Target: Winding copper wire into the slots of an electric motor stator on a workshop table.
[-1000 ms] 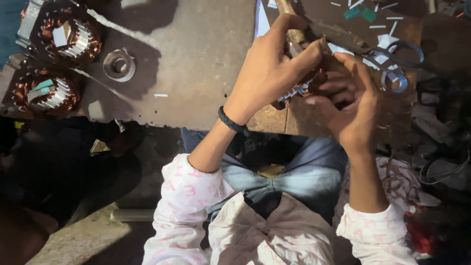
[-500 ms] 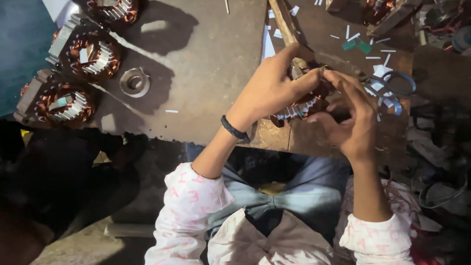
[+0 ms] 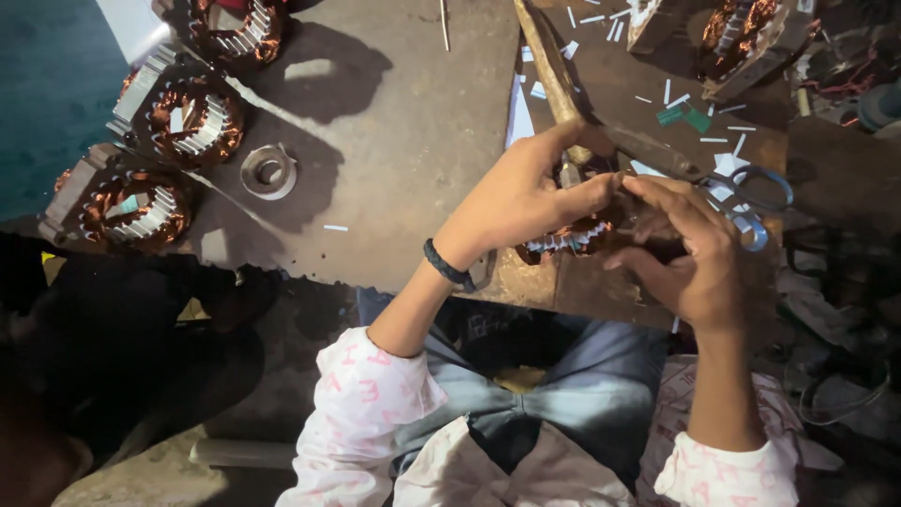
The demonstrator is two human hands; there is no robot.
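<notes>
Both hands, left hand (image 3: 521, 202) and right hand (image 3: 690, 253), close their fingers around a copper-wound stator (image 3: 572, 237) at the table's (image 3: 394, 141) near edge. It looks heavy and rigid; its windings seem delicate, so grip the steel core.

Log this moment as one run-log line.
left hand: gripping stator | right hand: fingers on same stator | scissors: beside right hand | wound stators: far left of bench
</notes>
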